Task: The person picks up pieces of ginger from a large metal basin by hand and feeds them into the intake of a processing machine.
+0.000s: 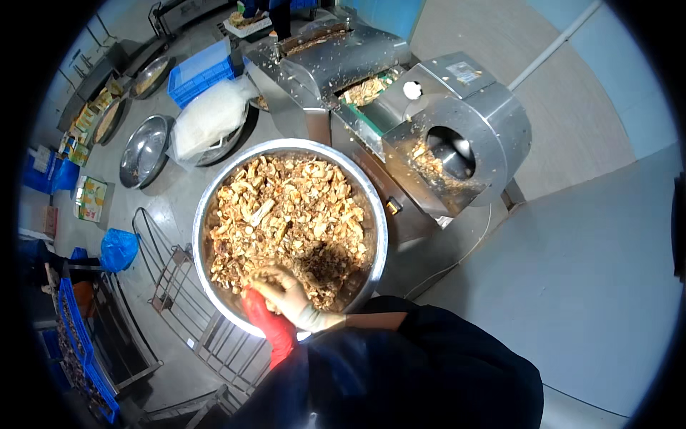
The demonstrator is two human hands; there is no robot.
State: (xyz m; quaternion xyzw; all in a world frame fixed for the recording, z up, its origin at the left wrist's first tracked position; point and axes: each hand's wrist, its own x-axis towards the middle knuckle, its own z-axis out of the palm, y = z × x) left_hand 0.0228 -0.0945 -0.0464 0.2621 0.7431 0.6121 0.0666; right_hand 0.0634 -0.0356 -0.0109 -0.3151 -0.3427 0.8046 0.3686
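Observation:
Before me stands a large round metal basin (379, 214), heaped with chopped tan and brown food pieces (292, 214) that look like mushroom. My left hand (265, 317), in a red glove, is at the near left part of the basin, inside the rim. My right hand (292, 300), in a pale glove, is pressed close against it with its fingers curled over the pieces. The two hands overlap and are blurred, so whether pieces lie between them is not clear. A darker hollow (324, 265) shows in the heap, right of my hands.
A steel cutting machine (455, 107) with a round opening stands right of the basin, cut pieces on its belt (370, 91). A wire rack (182, 284) and metal bowls (143, 153) are to the left. Beyond are a blue crate (201, 80) and another person's legs (280, 19).

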